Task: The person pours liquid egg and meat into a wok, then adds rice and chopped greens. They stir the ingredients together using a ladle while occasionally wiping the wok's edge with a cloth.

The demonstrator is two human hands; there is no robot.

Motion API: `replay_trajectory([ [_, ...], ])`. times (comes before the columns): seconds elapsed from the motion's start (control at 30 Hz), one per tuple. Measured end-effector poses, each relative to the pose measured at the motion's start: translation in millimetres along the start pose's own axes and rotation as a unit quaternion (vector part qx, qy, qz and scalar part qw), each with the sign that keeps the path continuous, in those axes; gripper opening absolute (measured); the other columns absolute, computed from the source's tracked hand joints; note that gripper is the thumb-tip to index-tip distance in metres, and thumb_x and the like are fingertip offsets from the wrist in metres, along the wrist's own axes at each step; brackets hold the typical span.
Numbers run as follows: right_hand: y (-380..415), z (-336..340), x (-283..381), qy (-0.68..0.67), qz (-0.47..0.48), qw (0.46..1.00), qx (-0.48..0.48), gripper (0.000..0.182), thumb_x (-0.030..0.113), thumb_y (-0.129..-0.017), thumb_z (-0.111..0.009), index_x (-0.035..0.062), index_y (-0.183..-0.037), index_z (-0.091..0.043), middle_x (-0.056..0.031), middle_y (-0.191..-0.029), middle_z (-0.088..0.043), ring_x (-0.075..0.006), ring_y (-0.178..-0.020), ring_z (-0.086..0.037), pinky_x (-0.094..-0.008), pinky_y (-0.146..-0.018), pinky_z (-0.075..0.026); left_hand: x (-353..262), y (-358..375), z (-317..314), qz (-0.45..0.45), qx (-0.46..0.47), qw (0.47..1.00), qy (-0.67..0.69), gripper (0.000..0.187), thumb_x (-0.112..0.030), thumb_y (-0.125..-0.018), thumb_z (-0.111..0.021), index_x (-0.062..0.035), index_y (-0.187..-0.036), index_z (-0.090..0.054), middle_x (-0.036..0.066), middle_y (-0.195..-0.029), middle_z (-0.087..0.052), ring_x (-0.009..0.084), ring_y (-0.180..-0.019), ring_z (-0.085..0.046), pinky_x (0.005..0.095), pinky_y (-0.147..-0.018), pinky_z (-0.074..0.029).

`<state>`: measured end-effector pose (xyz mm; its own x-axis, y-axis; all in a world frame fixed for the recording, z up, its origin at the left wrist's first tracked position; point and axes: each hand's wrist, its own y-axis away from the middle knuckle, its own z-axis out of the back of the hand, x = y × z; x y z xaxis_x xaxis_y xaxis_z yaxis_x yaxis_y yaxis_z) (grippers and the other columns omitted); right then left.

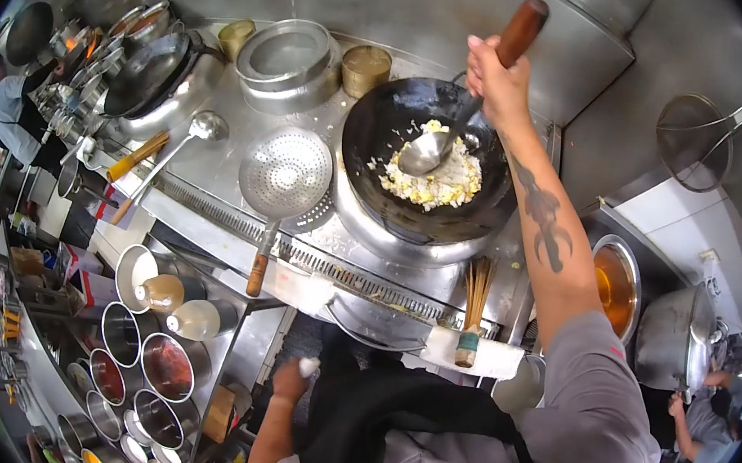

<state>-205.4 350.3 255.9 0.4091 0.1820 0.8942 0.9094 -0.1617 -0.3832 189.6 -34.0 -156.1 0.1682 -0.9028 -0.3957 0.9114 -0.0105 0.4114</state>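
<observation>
My right hand [501,81] is closed around the shaft of a ladle [424,153] just below its brown wooden grip, which sticks up past the thumb. The ladle's metal bowl rests in a black wok [379,110], on top of white and yellow food bits [434,191] that look like rice with egg. Low beside my body is my left hand [288,380], its fingers closed on a small white thing [309,367] that I cannot make out. Left of the wok lies a perforated skimmer [287,171], its wooden handle over the stove's front edge.
A bamboo brush [473,314] lies at the front edge. Behind are a pot with a strainer [288,60] and a brass-coloured can [366,70]. Another ladle [208,126] is farther left. Seasoning pots [167,366] and squeeze bottles [203,320] stand lower left. Other people work at both sides.
</observation>
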Motion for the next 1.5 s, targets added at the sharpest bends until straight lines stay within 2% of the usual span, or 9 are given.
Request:
replay_trajectory([
  [0.4, 53.5, 11.5, 6.3, 0.065, -0.010, 0.997, -0.038, 0.028, 0.010, -0.087, -0.061, 0.0098, -0.066, -0.043, 0.0027, -0.056, -0.042, -0.0070, -0.043, -0.039, -0.0247, -0.042, -0.034, 130.9, 62.9, -14.4, 0.296, 0.077, 0.945, 0.119, 0.053, -0.023, -0.064, -0.075, 0.0059, -0.105, -0.057, 0.026, -0.105, -0.063, 0.0367, -0.104, -0.060, 0.0421, -0.086, -0.049],
  [0.57, 55.5, 23.6, 32.0, 0.049, 0.025, 0.996, -0.063, 0.022, 0.010, -0.085, -0.064, 0.0060, -0.068, -0.051, 0.0022, -0.053, -0.045, -0.0088, -0.045, -0.046, -0.0258, -0.044, -0.038, 178.9, 62.0, -83.3, 0.213, 0.011, 0.970, 0.116, 0.053, -0.023, -0.062, -0.076, 0.0065, -0.102, -0.059, 0.024, -0.103, -0.065, 0.0361, -0.101, -0.062, 0.0414, -0.086, -0.049],
  [0.67, 65.8, 37.5, 10.1, 0.078, -0.002, 0.994, -0.077, 0.025, 0.011, -0.087, -0.061, 0.0078, -0.067, -0.047, 0.0024, -0.055, -0.043, -0.0085, -0.044, -0.044, -0.0262, -0.046, -0.040, 157.5, 47.6, -67.9, 0.001, -0.142, 0.966, 0.215, 0.050, -0.022, -0.062, -0.075, 0.0064, -0.100, -0.059, 0.024, -0.100, -0.065, 0.0369, -0.099, -0.063, 0.0420, -0.084, -0.049],
  [0.73, 53.2, 59.4, -13.8, 0.109, -0.008, 0.993, -0.053, 0.026, 0.011, -0.088, -0.060, 0.0089, -0.067, -0.045, 0.0012, -0.057, -0.044, -0.0093, -0.043, -0.042, -0.0265, -0.047, -0.041, 140.5, 35.3, -49.8, 0.223, 0.044, 0.942, 0.247, 0.047, -0.022, -0.063, -0.073, 0.0061, -0.098, -0.060, 0.024, -0.097, -0.066, 0.0367, -0.096, -0.064, 0.0425, -0.081, -0.050],
  [0.97, 77.3, 77.9, 22.3, 0.126, -0.016, 0.967, -0.221, 0.025, 0.014, -0.087, -0.062, 0.0076, -0.068, -0.048, -0.0007, -0.056, -0.046, -0.0116, -0.042, -0.045, -0.0280, -0.045, -0.041, 133.0, 18.1, -18.1, 0.226, -0.004, 0.941, 0.252, 0.040, -0.021, -0.066, -0.070, 0.0052, -0.095, -0.062, 0.022, -0.090, -0.067, 0.0338, -0.090, -0.066, 0.0403, -0.077, -0.050],
  [1.03, 49.4, 125.5, 9.2, 0.080, -0.011, 0.992, -0.093, 0.020, 0.015, -0.084, -0.065, 0.0066, -0.071, -0.051, -0.0003, -0.057, -0.049, -0.0102, -0.043, -0.046, -0.0262, -0.040, -0.038, 167.3, 17.0, -55.5, 0.151, -0.043, 0.964, 0.216, 0.040, -0.022, -0.068, -0.068, 0.0053, -0.096, -0.062, 0.021, -0.088, -0.067, 0.0310, -0.088, -0.067, 0.0404, -0.075, -0.050],
  [1.13, 32.7, 163.7, 25.8, -0.014, 0.127, 0.924, -0.360, 0.018, 0.014, -0.084, -0.061, 0.0069, -0.072, -0.050, -0.0001, -0.055, -0.046, -0.0119, -0.040, -0.044, -0.0265, -0.039, -0.037, 156.7, 34.9, -34.1, 0.147, 0.017, 0.955, 0.255, 0.041, -0.024, -0.070, -0.068, 0.0062, -0.097, -0.062, 0.021, -0.086, -0.067, 0.0286, -0.086, -0.067, 0.0419, -0.073, -0.050],
  [1.37, 28.2, 130.6, 5.2, -0.054, 0.055, 0.948, -0.308, 0.016, 0.013, -0.085, -0.059, 0.0064, -0.077, -0.046, 0.0009, -0.053, -0.040, -0.0111, -0.038, -0.038, -0.0292, -0.035, -0.034, 95.8, 66.0, 45.4, 0.190, 0.091, 0.955, 0.211, 0.036, -0.025, -0.073, -0.067, 0.0048, -0.093, -0.062, 0.018, -0.081, -0.067, 0.0257, -0.076, -0.066, 0.0396, -0.064, -0.049],
  [1.5, 27.7, 96.3, -14.5, -0.099, 0.142, 0.929, -0.326, 0.016, 0.014, -0.085, -0.059, 0.0070, -0.079, -0.047, -0.0005, -0.054, -0.043, -0.0118, -0.039, -0.040, -0.0292, -0.034, -0.033, 22.1, 52.5, 139.1, 0.229, 0.142, 0.879, 0.394, 0.034, -0.021, -0.073, -0.066, 0.0003, -0.098, -0.060, 0.010, -0.073, -0.063, 0.0215, -0.069, -0.064, 0.0341, -0.056, -0.050],
])
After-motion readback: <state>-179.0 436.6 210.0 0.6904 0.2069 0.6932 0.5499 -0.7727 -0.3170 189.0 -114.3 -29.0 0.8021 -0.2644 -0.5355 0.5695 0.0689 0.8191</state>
